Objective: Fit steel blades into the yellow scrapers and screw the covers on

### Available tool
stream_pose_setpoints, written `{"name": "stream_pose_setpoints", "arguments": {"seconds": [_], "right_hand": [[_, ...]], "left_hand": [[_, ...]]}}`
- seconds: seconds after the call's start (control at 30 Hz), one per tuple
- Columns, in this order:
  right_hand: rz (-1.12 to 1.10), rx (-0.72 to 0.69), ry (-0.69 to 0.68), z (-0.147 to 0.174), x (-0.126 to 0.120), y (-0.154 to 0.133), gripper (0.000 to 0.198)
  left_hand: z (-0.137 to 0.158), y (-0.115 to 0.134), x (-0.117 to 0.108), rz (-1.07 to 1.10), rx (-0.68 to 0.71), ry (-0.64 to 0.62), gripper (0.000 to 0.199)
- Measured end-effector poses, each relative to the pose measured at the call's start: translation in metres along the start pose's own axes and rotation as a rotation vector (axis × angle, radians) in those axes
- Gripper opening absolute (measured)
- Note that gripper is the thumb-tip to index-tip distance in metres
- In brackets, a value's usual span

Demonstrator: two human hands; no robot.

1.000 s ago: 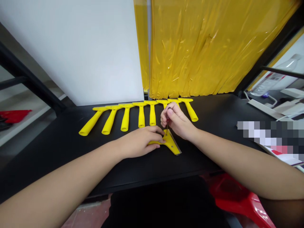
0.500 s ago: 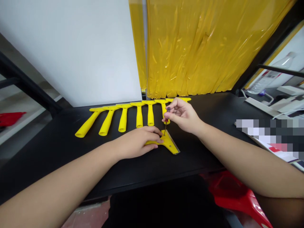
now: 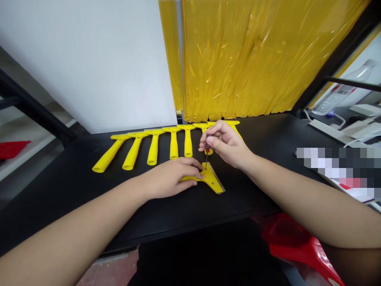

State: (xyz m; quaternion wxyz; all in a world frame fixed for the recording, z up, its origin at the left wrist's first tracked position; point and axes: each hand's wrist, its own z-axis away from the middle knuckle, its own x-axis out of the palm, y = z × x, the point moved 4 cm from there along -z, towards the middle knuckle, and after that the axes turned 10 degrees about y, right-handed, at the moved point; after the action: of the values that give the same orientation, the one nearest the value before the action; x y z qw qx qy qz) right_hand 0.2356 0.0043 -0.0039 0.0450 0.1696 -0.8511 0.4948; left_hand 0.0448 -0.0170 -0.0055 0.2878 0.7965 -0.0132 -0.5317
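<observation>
On the black tabletop lies a yellow scraper point(image 3: 212, 179) with a metal blade along its wide head and two screw spots showing. My left hand point(image 3: 174, 178) is wrapped over its handle and presses it down; the fingers hide most of that handle. Between the thumb and fingers of my right hand point(image 3: 228, 146) is a small screwdriver point(image 3: 207, 154) with a red and dark grip. It stands nearly upright, its tip at the upper screw of the scraper head. Behind both hands, several more yellow scrapers point(image 3: 174, 145) lie in a row, handles toward me.
A white panel point(image 3: 119, 63) and a yellow plastic-covered panel point(image 3: 238, 59) rise behind the black table point(image 3: 166, 216). To the right are a clear bottle point(image 3: 339, 93), white boxes and cables. Something red point(image 3: 294, 242) sits below the front edge at right.
The fingers of my right hand have shifted and curled around the screwdriver's grip, covering more of it. My left hand and the scraper stay in place; the view has shifted slightly.
</observation>
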Motion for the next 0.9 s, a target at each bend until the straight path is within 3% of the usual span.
{"name": "stream_pose_setpoints", "arguments": {"seconds": [0.17, 0.27, 0.4, 0.5, 0.67, 0.9], "right_hand": [[0.03, 0.106, 0.088, -0.003, -0.003, -0.008, 0.027], [0.001, 0.213, 0.044, -0.002, -0.001, -0.014, 0.03], [-0.206, 0.342, -0.006, 0.003, 0.011, -0.016, 0.022], [-0.326, 0.356, 0.059, 0.006, 0.018, -0.012, 0.021], [-0.258, 0.294, 0.139, 0.002, 0.017, -0.004, 0.035], [-0.265, 0.447, 0.096, 0.003, 0.016, -0.003, 0.04]], "left_hand": [[-0.001, 0.002, -0.001, -0.004, 0.007, 0.002, 0.024], [0.0, 0.001, 0.0, -0.001, 0.014, 0.001, 0.025], [0.0, -0.001, 0.0, -0.003, -0.004, -0.002, 0.026], [0.0, 0.0, 0.0, -0.006, -0.007, -0.006, 0.026], [0.0, 0.001, 0.0, -0.019, 0.001, 0.003, 0.024], [-0.001, -0.002, 0.001, -0.006, -0.003, -0.001, 0.024]]}}
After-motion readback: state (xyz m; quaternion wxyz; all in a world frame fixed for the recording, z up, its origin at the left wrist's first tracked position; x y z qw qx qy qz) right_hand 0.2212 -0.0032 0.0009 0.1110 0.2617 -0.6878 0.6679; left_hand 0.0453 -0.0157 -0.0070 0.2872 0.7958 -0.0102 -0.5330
